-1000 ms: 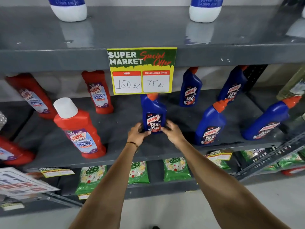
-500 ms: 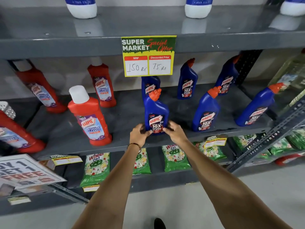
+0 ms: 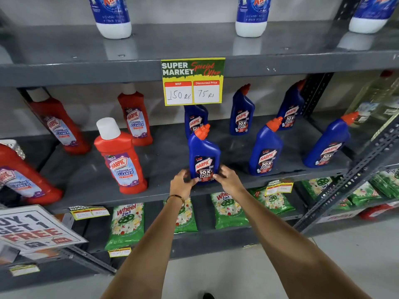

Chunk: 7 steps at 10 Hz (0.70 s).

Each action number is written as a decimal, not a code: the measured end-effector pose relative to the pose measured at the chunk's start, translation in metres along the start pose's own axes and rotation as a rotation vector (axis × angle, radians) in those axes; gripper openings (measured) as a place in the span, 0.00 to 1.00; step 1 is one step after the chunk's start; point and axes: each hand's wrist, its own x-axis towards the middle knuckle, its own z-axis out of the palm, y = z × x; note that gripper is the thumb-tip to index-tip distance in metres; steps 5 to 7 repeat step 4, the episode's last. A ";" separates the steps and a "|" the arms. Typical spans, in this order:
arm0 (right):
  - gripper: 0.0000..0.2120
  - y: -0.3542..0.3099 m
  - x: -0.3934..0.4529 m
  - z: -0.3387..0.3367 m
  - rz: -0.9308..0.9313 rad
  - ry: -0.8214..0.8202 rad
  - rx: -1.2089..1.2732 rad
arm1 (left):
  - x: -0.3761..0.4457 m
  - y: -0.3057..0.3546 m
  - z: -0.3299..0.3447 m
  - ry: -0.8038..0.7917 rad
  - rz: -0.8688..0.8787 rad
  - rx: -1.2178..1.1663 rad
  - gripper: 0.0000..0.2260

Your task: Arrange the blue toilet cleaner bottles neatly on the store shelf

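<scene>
Grey steel makes up the middle shelf [image 3: 90, 182], the widest thing in view, with white-based bottles on the board above and green detergent packs [image 3: 126, 225] on the board below. Red bathroom cleaner bottles [image 3: 121, 158] fill its 9 o'clock side; the nearest stands close beside the hands' working space. Blue toilet cleaner bottles occupy the centre and 3 o'clock side, three at the back and three at the front. A yellow price sign [image 3: 192, 82] hangs at 12 o'clock and covers the top of the rear centre bottle [image 3: 195, 120]. Upright at the front edge stands the front centre bottle [image 3: 204, 156], its base grasped between both grips: left hand [image 3: 181, 184] at its 8 o'clock, right hand [image 3: 228, 180] at its 4 o'clock.
</scene>
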 end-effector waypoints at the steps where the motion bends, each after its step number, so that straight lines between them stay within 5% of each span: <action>1: 0.12 0.002 0.001 0.001 -0.008 0.004 -0.004 | 0.000 -0.001 0.001 0.002 0.004 -0.003 0.19; 7: 0.22 -0.004 -0.017 -0.001 -0.020 0.164 -0.224 | -0.017 -0.004 -0.004 0.086 -0.020 0.167 0.21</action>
